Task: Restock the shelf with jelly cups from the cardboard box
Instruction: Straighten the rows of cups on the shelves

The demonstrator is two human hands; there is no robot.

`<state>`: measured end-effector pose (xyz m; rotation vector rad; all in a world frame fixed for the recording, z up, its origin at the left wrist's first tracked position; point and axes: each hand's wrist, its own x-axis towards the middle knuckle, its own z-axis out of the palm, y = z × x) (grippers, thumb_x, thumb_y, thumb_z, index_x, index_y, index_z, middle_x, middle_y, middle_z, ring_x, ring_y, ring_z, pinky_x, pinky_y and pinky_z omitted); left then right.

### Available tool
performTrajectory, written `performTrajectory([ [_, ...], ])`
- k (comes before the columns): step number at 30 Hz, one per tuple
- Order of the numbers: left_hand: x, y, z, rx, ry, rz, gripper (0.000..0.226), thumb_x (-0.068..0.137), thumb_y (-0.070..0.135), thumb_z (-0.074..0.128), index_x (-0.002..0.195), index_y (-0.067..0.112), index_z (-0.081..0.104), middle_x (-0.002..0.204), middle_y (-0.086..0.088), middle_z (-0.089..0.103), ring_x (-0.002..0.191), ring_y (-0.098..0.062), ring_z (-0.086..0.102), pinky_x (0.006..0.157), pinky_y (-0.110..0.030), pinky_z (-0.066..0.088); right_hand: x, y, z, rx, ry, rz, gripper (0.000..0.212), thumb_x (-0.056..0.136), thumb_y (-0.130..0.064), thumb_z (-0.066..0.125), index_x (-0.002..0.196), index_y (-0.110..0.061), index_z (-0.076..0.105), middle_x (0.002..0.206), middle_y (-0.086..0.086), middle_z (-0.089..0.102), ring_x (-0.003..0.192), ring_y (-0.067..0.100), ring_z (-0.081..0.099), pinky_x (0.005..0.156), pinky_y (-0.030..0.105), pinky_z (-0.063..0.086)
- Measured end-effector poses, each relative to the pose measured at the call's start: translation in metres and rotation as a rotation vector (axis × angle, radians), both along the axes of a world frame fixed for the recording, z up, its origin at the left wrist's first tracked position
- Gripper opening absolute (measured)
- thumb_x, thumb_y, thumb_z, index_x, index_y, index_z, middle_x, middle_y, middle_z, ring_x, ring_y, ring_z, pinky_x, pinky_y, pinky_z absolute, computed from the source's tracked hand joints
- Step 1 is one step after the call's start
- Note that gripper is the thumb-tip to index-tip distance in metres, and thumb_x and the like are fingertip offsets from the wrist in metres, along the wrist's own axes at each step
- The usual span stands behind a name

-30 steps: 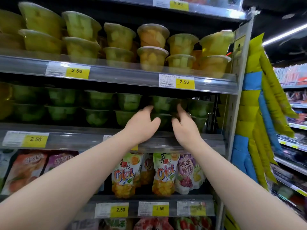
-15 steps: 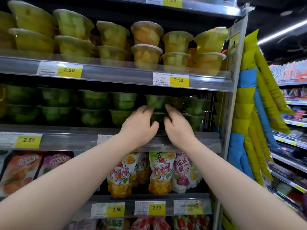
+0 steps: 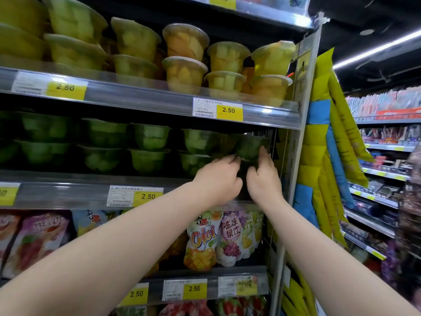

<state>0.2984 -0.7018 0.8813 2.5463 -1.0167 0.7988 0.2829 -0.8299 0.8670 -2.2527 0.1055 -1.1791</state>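
Observation:
Green jelly cups (image 3: 150, 136) stand two high in a row on the middle shelf (image 3: 68, 192). Both my hands reach to the right end of that row. My left hand (image 3: 218, 179) has curled fingers, and their tips touch the lower left edge of the top green jelly cup (image 3: 249, 145) there. My right hand (image 3: 264, 176) grips the same cup's right side with its fingers raised along the wall. Whatever sits under this cup is hidden behind my hands. The cardboard box is out of view.
Yellow and orange jelly cups (image 3: 184, 60) fill the shelf above. Jelly pouches (image 3: 202, 238) hang below the middle shelf. A wire side panel (image 3: 276, 156) and the shelf upright (image 3: 303, 133) close the right end. Yellow and blue packs (image 3: 319, 144) hang beyond it.
Both hands have moved right along the middle shelf, from the stack near the middle to the last cup at the right end. The view has shifted closer and to the right.

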Motion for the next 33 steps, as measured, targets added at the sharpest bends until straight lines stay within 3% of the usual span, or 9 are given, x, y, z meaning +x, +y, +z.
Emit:
performTrajectory([
  [7, 0.0, 0.002, 0.0, -0.051, -0.029, 0.012, 0.052, 0.096, 0.031, 0.035, 0.146, 0.016, 0.035, 0.154, -0.003, 0.032, 0.139, -0.023, 0.032, 0.111, -0.035, 0.033, 0.0, -0.005, 0.003, -0.05, 0.035, 0.048, 0.059, 0.097, -0.01, 0.037, 0.153, -0.012, 0.015, 0.159, 0.007, 0.018, 0.146, 0.021, 0.016, 0.114, 0.035, 0.023],
  [11, -0.003, 0.004, -0.001, -0.049, -0.024, 0.028, 0.05, 0.095, 0.03, 0.037, 0.143, 0.015, 0.041, 0.15, -0.004, 0.038, 0.135, -0.024, 0.037, 0.108, -0.037, 0.037, 0.001, -0.005, -0.002, -0.086, 0.008, 0.048, 0.058, 0.097, -0.009, 0.039, 0.152, -0.01, 0.02, 0.157, 0.011, 0.024, 0.143, 0.026, 0.024, 0.113, 0.036, 0.028],
  [15, -0.01, 0.014, -0.002, -0.061, -0.069, 0.006, 0.042, 0.094, 0.028, 0.039, 0.132, 0.013, 0.052, 0.136, -0.004, 0.051, 0.122, -0.023, 0.048, 0.099, -0.038, 0.044, -0.002, -0.004, -0.007, -0.099, -0.106, 0.029, 0.045, 0.091, -0.007, 0.046, 0.136, -0.004, 0.046, 0.132, 0.017, 0.05, 0.121, 0.031, 0.046, 0.098, 0.037, 0.04],
  [19, -0.021, 0.038, 0.006, 0.018, -0.199, 0.004, 0.04, 0.093, 0.028, 0.041, 0.127, 0.017, 0.058, 0.125, -0.002, 0.055, 0.113, -0.023, 0.051, 0.088, -0.038, 0.049, -0.016, 0.006, -0.008, -0.205, -0.203, -0.037, 0.029, 0.088, -0.013, 0.056, 0.115, -0.006, 0.059, 0.11, 0.012, 0.059, 0.101, 0.027, 0.053, 0.083, 0.038, 0.045],
  [24, -0.039, 0.077, 0.029, -0.036, -0.344, -0.074, 0.03, 0.091, 0.026, 0.047, 0.113, 0.017, 0.067, 0.11, -0.001, 0.06, 0.101, -0.022, 0.055, 0.075, -0.034, 0.049, -0.037, 0.034, 0.01, -0.253, -0.395, 0.031, 0.017, 0.087, -0.012, 0.061, 0.103, -0.008, 0.06, 0.096, 0.002, 0.055, 0.088, 0.012, 0.047, 0.072, 0.014, 0.035],
  [26, -0.048, 0.091, 0.043, -0.023, -0.43, -0.128, 0.03, 0.09, 0.025, 0.044, 0.104, 0.015, 0.069, 0.102, -0.003, 0.062, 0.092, -0.025, 0.058, 0.068, -0.034, 0.05, -0.044, 0.047, 0.026, -0.239, -0.445, 0.057, 0.016, 0.087, -0.012, 0.061, 0.102, -0.008, 0.056, 0.094, -0.002, 0.049, 0.085, 0.011, 0.045, 0.07, 0.01, 0.032],
  [30, -0.061, 0.114, 0.077, -0.055, -0.558, -0.174, 0.04, 0.085, 0.028, 0.035, 0.096, 0.012, 0.07, 0.095, -0.005, 0.065, 0.085, -0.026, 0.06, 0.065, -0.033, 0.051, -0.052, 0.067, 0.063, -0.256, -0.492, 0.041, 0.023, 0.087, -0.018, 0.057, 0.106, -0.007, 0.054, 0.098, 0.0, 0.048, 0.087, 0.015, 0.046, 0.073, 0.02, 0.035],
  [33, -0.062, 0.121, 0.103, -0.054, -0.557, -0.142, 0.043, 0.087, 0.028, 0.034, 0.109, 0.012, 0.068, 0.109, -0.005, 0.064, 0.097, -0.025, 0.059, 0.078, -0.039, 0.052, -0.056, 0.069, 0.086, -0.294, -0.434, -0.046, 0.037, 0.089, -0.021, 0.057, 0.122, -0.006, 0.052, 0.115, 0.01, 0.054, 0.106, 0.023, 0.05, 0.087, 0.031, 0.039],
])
